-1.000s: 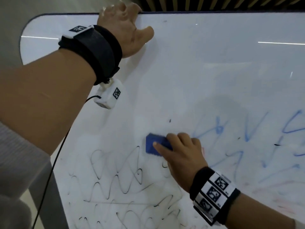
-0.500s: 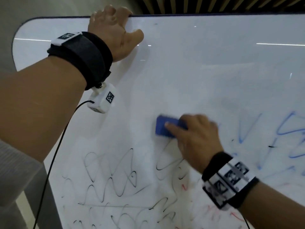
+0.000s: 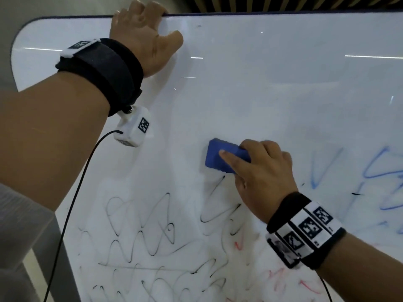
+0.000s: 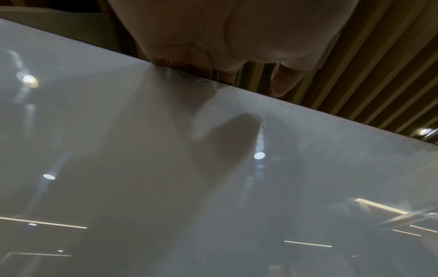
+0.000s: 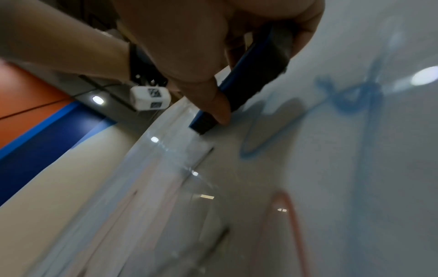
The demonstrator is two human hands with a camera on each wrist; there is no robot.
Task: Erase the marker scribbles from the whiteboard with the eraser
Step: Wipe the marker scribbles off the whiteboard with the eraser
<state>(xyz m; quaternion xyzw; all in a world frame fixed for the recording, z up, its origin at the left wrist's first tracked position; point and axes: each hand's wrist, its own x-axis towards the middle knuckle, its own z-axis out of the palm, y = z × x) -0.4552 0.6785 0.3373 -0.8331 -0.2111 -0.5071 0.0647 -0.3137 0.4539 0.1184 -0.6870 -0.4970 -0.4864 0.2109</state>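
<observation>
A whiteboard (image 3: 272,88) fills the head view. My right hand (image 3: 259,171) grips a blue eraser (image 3: 220,158) flat against the board near its middle, thumb on the eraser's near side. In the right wrist view the blue eraser (image 5: 239,90) has a dark felt face on the board (image 5: 331,187). Black scribbles (image 3: 148,234) cover the lower left, red marks (image 3: 281,277) lie lower middle, and blue scribbles (image 3: 377,171) sit at right. My left hand (image 3: 144,33) holds the board's top edge, fingers curled over it; the left wrist view shows those fingers (image 4: 284,82) at the whiteboard edge (image 4: 237,131).
A grey leg of the stand (image 3: 54,247) runs down at lower left. A black cable (image 3: 72,205) hangs from the wrist camera (image 3: 133,129) on my left arm. Wooden slats (image 3: 283,3) show above the board. The upper part of the board bears no marks.
My right hand has slid the eraser up and to the right, off the black scribbles. Blue strokes beside the eraser have been wiped away. My left hand still holds the top edge.
</observation>
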